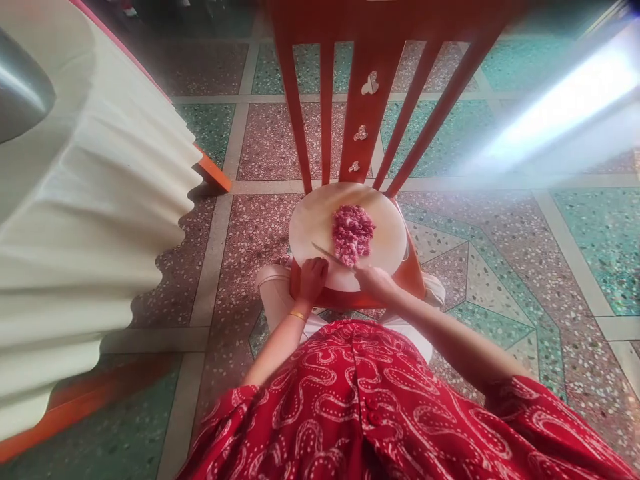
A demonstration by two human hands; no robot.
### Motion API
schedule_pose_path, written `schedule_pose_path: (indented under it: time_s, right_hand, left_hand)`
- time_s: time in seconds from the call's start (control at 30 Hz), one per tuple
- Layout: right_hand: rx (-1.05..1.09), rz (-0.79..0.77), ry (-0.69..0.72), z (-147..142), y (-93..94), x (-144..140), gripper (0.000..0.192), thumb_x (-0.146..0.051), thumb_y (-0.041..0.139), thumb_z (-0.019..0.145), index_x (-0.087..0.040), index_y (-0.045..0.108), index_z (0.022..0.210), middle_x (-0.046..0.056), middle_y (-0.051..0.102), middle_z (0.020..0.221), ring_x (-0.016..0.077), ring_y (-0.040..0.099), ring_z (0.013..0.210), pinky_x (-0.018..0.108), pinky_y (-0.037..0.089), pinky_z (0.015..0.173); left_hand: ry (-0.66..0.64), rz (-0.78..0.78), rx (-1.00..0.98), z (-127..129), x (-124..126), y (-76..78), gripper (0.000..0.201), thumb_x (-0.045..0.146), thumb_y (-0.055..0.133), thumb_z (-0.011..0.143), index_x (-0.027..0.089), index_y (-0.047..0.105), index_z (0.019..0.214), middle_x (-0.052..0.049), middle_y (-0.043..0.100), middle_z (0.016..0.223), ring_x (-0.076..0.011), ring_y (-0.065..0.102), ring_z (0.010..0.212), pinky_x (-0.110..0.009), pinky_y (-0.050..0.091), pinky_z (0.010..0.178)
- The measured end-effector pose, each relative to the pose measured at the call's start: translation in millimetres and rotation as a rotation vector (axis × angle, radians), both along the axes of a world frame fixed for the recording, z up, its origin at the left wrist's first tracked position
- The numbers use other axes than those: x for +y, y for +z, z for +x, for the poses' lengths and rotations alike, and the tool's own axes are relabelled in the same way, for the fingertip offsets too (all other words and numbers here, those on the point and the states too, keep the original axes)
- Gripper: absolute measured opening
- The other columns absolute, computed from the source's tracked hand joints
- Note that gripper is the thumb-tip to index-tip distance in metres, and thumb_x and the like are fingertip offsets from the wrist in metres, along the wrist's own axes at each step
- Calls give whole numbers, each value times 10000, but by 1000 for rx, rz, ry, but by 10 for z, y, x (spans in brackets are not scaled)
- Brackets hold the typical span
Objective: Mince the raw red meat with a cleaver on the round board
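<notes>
A round pale cutting board (310, 223) rests on the seat of an orange chair (367, 100). A heap of chopped pink meat (353, 233) lies on the board's middle right. My right hand (374, 280) grips a knife (327, 254) whose blade points left across the board's near edge, just below the meat. My left hand (313, 279) is curled at the board's near rim, beside the blade, and I cannot tell whether it grips the rim. A gold bangle sits on my left wrist.
A table with a pleated white cloth (90, 220) fills the left, with a metal bowl (20, 90) at its top corner. Terrazzo floor tiles (500, 267) spread all around. My red patterned dress (380, 407) covers the lower view. Bright glare streaks the upper right.
</notes>
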State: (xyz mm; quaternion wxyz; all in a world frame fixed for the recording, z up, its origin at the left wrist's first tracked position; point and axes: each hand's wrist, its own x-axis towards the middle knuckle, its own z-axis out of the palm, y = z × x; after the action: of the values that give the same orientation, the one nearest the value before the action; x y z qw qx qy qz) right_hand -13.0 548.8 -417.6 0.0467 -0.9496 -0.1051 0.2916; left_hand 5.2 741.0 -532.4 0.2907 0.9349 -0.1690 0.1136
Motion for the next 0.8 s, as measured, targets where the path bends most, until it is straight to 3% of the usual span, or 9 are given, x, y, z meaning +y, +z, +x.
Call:
schedule_pose_path:
  time_s: [0.17, 0.43, 0.57, 0.7, 0.8]
  right_hand:
    - [3, 14, 14, 30, 9, 250, 406, -93, 409, 813, -174, 479, 1204, 103, 669, 859, 234, 641, 844, 305, 456, 722]
    - [10, 102, 15, 370, -32, 651, 266, -170, 407, 890, -177, 485, 1145, 131, 646, 999, 211, 623, 929, 267, 447, 735]
    - [17, 89, -27, 278, -18, 367, 253, -143, 427, 871, -164, 520, 1106, 113, 665, 931, 194, 640, 846, 240, 441, 683]
    - [-39, 51, -107, 238, 83, -73, 333, -189, 381, 907, -159, 467, 1228, 119, 662, 971, 193, 632, 853, 233, 433, 687]
    - [-121, 61, -162, 341, 201, -333, 376, -250, 362, 928, -182, 427, 1292, 108, 656, 1011, 195, 620, 869, 234, 428, 704]
  left_hand:
    - [-7, 19, 25, -9, 11, 3, 184, 244, 463, 891, 200, 642, 902, -64, 643, 895, -211, 550, 879, -366, 437, 801]
    - [-78, 81, -6, 6, 47, 27, 179, 224, 470, 877, 198, 647, 876, -75, 639, 842, -223, 552, 839, -366, 434, 758]
    - [-95, 147, -10, 33, 23, 69, 169, 228, 477, 871, 202, 640, 905, -76, 619, 863, -217, 543, 842, -348, 428, 758]
    - [-99, 238, 61, 237, -111, 105, 194, 186, 455, 870, 175, 649, 867, -83, 600, 774, -207, 541, 744, -322, 424, 687]
    - [-79, 160, 91, 421, -295, 220, 224, 187, 429, 880, 162, 647, 835, -80, 602, 757, -200, 539, 715, -318, 429, 672]
